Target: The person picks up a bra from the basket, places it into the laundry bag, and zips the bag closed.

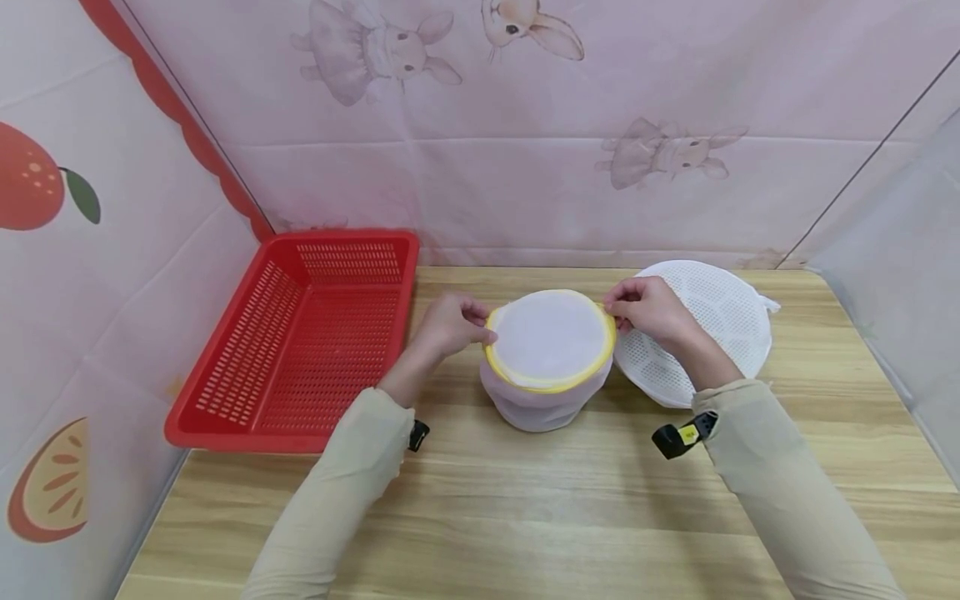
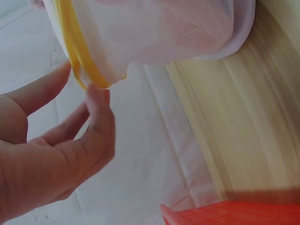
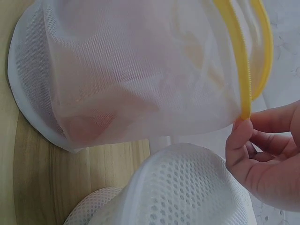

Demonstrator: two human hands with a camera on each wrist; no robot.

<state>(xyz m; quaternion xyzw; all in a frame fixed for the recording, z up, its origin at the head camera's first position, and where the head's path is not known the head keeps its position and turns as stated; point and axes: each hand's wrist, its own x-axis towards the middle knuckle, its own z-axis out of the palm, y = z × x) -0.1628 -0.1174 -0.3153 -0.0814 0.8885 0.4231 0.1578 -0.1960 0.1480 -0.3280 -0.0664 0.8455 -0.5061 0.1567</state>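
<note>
A round white mesh laundry bag (image 1: 551, 337) with a yellow zipper band stands upright on the table, its round top facing up. At its left side my left hand (image 1: 453, 323) pinches the yellow rim between thumb and fingers. Opposite, my right hand (image 1: 651, 310) grips the yellow zipper edge (image 3: 245, 89) between thumb and forefinger. Pinkish shapes show faintly through the mesh wall (image 3: 108, 93) in the right wrist view. A second white bag of coarser mesh (image 1: 720, 312) lies just behind and right of my right hand.
To the left sits a red plastic basket (image 1: 408, 300) with slotted walls, near my left forearm. The wooden table (image 1: 525, 517) meets a pink rabbit-print curtain (image 1: 510, 200) at the back. Fabric walls stand on both sides.
</note>
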